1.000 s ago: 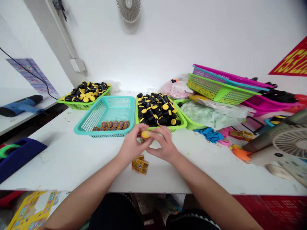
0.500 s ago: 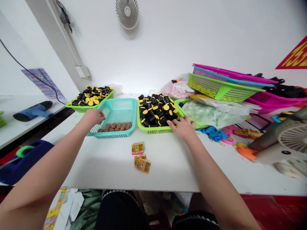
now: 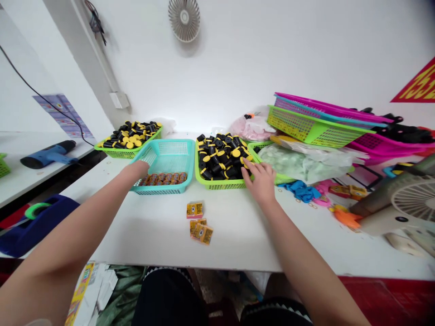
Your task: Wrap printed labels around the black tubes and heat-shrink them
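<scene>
So a second ago both hands were bunched around one small yellow-capped piece near the table edge; now they're being spread apart. The left hand (image 3: 137, 170) is being stretched into the near left corner of the teal mesh plastic basket (image 3: 176, 151), beside the row of wrapped brown pieces (image 3: 163, 178); grip can't be told. The right hand (image 3: 260, 179) is being dug, fingers curled, into the black-and-yellow caps (image 3: 220, 156) in the lime green basket (image 3: 219, 184). Yellow square stickers (image 3: 200, 228) are being left nearby.

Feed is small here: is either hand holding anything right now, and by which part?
Cannot tell. The left hand reaches into the teal basket; the right hand touches the black and yellow caps.
</scene>
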The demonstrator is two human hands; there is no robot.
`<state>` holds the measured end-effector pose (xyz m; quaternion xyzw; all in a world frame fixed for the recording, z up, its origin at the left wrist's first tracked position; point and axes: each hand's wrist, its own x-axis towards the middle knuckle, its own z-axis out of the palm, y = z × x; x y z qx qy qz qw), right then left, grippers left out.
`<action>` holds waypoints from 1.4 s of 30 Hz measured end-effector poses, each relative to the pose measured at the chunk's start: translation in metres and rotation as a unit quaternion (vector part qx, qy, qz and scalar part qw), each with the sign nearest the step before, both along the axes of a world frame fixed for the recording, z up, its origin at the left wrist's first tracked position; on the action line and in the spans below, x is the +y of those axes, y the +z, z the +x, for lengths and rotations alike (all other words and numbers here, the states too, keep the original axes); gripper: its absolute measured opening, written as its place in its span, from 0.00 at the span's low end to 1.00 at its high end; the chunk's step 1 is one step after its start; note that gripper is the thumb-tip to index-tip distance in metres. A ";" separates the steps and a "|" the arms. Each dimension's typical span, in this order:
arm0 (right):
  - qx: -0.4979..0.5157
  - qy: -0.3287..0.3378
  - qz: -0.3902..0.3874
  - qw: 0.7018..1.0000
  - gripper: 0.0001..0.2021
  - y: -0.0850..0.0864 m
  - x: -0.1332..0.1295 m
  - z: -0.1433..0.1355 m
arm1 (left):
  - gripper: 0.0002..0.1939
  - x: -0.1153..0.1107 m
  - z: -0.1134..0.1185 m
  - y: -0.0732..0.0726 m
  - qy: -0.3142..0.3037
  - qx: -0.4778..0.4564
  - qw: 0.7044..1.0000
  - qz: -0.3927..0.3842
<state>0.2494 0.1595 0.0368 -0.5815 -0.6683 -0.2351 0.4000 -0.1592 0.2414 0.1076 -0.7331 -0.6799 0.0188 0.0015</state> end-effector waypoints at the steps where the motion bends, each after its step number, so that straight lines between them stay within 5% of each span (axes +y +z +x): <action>1: 0.002 0.007 0.012 1.000 0.18 0.000 0.001 0.000 | 0.16 -0.010 0.006 0.002 -0.018 -0.004 0.999 0.029; 4: 0.024 0.025 0.044 0.998 0.17 -0.001 0.003 0.001 | 0.20 -0.063 0.040 -0.005 -0.122 -0.031 0.986 0.104; 5: 0.032 0.032 0.052 0.998 0.17 -0.001 0.004 0.002 | 0.20 -0.088 0.055 -0.014 -0.208 -0.052 0.970 0.109; 7: 0.044 0.043 0.063 0.996 0.17 0.000 0.004 0.002 | 0.16 -0.143 0.087 -0.041 -0.371 -0.071 0.923 0.074; 9: 0.050 0.053 0.068 0.995 0.17 0.002 0.003 0.002 | 0.20 -0.196 0.112 -0.076 -0.475 -0.049 0.870 0.127; 11: 0.053 0.062 0.065 0.995 0.16 0.003 0.000 0.000 | 0.35 -0.237 0.126 -0.109 -0.426 -0.007 0.884 0.194; 13: 0.053 0.071 0.060 0.994 0.16 0.004 -0.002 -0.002 | 0.33 -0.264 0.127 -0.129 -0.409 0.036 0.883 0.227; 16: 0.053 0.077 0.058 0.994 0.15 0.004 -0.004 -0.005 | 0.22 -0.282 0.118 -0.130 -0.455 0.060 0.856 0.238; 20: 0.055 0.083 0.053 0.994 0.15 0.003 -0.004 -0.006 | 0.24 -0.271 0.107 -0.099 -0.486 0.035 0.838 0.245; 23: 0.057 0.100 0.050 0.992 0.15 0.001 -0.003 -0.007 | 0.26 -0.244 0.103 -0.083 -0.445 0.031 0.863 0.238; 27: 0.056 0.128 0.049 0.989 0.14 0.001 -0.004 -0.006 | 0.26 -0.213 0.100 -0.078 -0.333 -0.058 0.940 0.038; 29: 0.059 0.130 0.051 0.988 0.14 0.002 -0.005 -0.006 | 0.25 -0.206 0.099 -0.075 -0.270 -0.141 0.951 -0.049; 32: 0.080 0.136 0.064 0.985 0.17 0.006 -0.007 -0.008 | 0.21 -0.199 0.101 -0.061 -0.231 -0.257 0.937 -0.052; 38: 0.190 0.246 0.037 0.950 0.20 0.008 -0.017 -0.025 | 0.07 -0.166 0.134 -0.021 -0.285 -0.404 0.861 0.121; 42: 0.330 0.320 -0.036 0.887 0.18 0.008 -0.026 -0.036 | 0.07 -0.134 0.166 -0.024 -0.255 -0.492 0.822 0.133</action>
